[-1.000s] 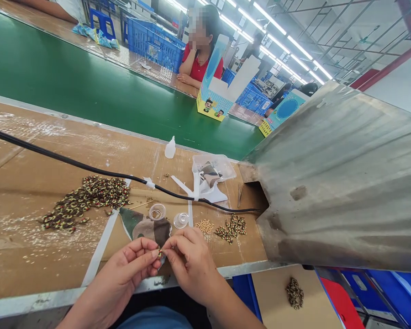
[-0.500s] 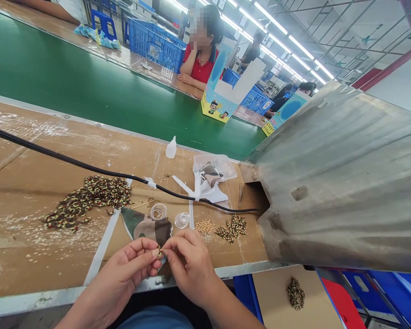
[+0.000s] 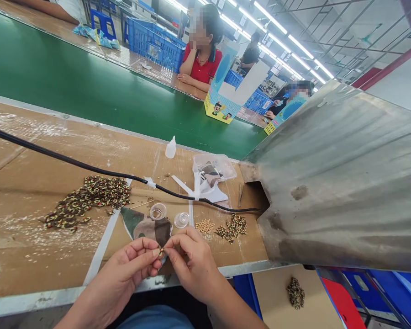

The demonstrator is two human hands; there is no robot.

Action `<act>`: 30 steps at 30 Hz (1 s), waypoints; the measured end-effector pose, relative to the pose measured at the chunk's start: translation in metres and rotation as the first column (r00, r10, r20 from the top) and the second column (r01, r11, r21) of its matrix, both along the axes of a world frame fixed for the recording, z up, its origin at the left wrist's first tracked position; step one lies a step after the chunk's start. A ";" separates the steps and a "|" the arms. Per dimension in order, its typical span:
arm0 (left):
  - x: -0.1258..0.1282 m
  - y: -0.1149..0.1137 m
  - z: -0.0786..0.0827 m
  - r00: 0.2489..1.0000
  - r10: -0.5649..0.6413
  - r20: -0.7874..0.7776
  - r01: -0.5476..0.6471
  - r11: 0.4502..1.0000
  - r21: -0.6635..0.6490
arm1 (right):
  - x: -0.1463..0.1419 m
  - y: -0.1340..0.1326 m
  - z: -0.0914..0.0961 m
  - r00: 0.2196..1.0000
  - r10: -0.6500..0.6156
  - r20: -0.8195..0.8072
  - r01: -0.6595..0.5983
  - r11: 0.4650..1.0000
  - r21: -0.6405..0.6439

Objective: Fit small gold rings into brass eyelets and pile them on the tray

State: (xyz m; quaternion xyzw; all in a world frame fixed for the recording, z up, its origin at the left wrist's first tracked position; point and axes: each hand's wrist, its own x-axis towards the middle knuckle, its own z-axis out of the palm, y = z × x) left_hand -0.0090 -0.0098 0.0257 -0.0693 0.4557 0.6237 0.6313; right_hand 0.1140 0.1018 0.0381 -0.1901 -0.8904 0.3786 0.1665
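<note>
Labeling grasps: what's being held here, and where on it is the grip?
One small patterned bead, pinched from its left by the left hand and from its right by the right hand, fingertips only. Too small to tell more.

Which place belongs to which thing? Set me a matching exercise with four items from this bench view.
Things:
1. white bottle
2. large bead heap
3. printed carton
4. single bead

Places:
A. pinched between left hand and right hand
B. on the green belt, far side
C. standing just this side of the belt
D. left of the camouflage cloth

Pairs: 1-C, 2-D, 3-B, 4-A.
</note>
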 end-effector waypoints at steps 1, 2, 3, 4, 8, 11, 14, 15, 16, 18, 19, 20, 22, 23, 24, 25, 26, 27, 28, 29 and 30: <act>0.000 0.000 0.000 1.000 -0.001 -0.003 0.001 1.000 0.001 | 0.000 0.000 0.000 1.000 0.007 -0.001 -0.007 1.000 0.020; 0.000 0.000 0.001 1.000 -0.004 -0.005 0.004 1.000 0.001 | 0.000 0.000 0.000 1.000 0.014 -0.001 -0.014 0.999 0.044; 0.000 0.000 0.001 1.000 -0.001 -0.008 0.001 1.000 -0.002 | 0.000 0.000 0.000 1.000 0.022 -0.001 -0.022 0.997 0.069; 0.000 0.000 0.001 1.000 -0.001 -0.009 0.000 1.000 -0.008 | 0.000 0.000 -0.001 1.000 0.027 -0.002 -0.027 0.996 0.090; 0.000 0.000 0.002 1.000 -0.007 -0.009 0.007 1.000 -0.015 | -0.001 0.001 -0.003 0.999 0.044 -0.011 -0.042 0.993 0.112; 0.000 0.001 0.001 1.000 -0.021 -0.020 0.021 1.000 -0.009 | -0.001 0.001 -0.004 0.998 0.053 -0.017 -0.051 0.994 0.097; 0.000 0.001 0.000 0.999 -0.032 -0.044 0.032 0.999 -0.006 | 0.000 0.001 -0.006 0.998 0.060 -0.030 -0.056 0.990 0.128; 0.000 0.000 0.000 0.998 -0.036 -0.050 0.035 0.999 -0.010 | 0.000 0.001 -0.006 0.997 0.060 -0.038 -0.054 0.989 0.140; 0.000 0.000 0.000 0.998 -0.039 -0.056 0.038 0.999 -0.014 | 0.001 0.001 -0.006 0.997 0.060 -0.045 -0.053 0.988 0.146; 0.002 -0.001 -0.001 0.997 -0.037 -0.074 0.035 0.999 -0.022 | 0.002 0.000 -0.006 0.997 0.054 -0.047 -0.047 0.990 0.132; 0.003 -0.002 -0.001 0.996 -0.037 -0.086 0.035 0.999 -0.018 | 0.002 0.000 -0.006 0.998 0.046 -0.047 -0.041 0.992 0.115; 0.004 -0.003 -0.001 0.994 -0.033 -0.105 0.032 0.999 -0.010 | 0.003 -0.001 -0.006 0.998 0.032 -0.052 -0.027 0.995 0.093; 0.005 -0.003 -0.003 0.986 -0.020 -0.168 0.021 1.000 0.004 | 0.005 -0.004 -0.006 0.997 -0.016 -0.077 0.018 0.999 0.027; 0.006 -0.004 -0.004 0.977 -0.016 -0.211 0.018 1.000 0.009 | 0.005 -0.005 -0.007 0.995 -0.046 -0.094 0.045 0.999 -0.012; 0.007 -0.004 -0.006 0.965 -0.011 -0.261 0.016 1.000 0.017 | 0.006 -0.007 -0.008 0.992 -0.071 -0.106 0.066 0.997 -0.051; 0.007 -0.004 -0.008 0.948 -0.007 -0.318 0.015 1.000 0.023 | 0.007 -0.008 -0.009 0.990 -0.091 -0.109 0.081 0.993 -0.086; 0.007 -0.005 -0.011 0.927 -0.008 -0.374 0.020 0.999 0.030 | 0.007 -0.010 -0.011 0.989 -0.105 -0.105 0.093 0.990 -0.110; 0.007 -0.005 -0.013 0.905 -0.012 -0.425 0.030 0.999 0.036 | 0.007 -0.011 -0.012 0.989 -0.114 -0.098 0.102 0.987 -0.123; 0.008 -0.006 -0.015 0.883 -0.011 -0.469 0.036 0.998 0.043 | 0.007 -0.011 -0.013 0.988 -0.123 -0.094 0.111 0.986 -0.126; 0.008 -0.006 -0.018 0.864 -0.008 -0.504 0.038 0.998 0.050 | 0.007 -0.012 -0.014 0.987 -0.130 -0.094 0.118 0.985 -0.122; 0.008 -0.007 -0.020 0.847 -0.005 -0.532 0.041 0.998 0.057 | 0.007 -0.012 -0.015 0.986 -0.137 -0.099 0.126 0.986 -0.110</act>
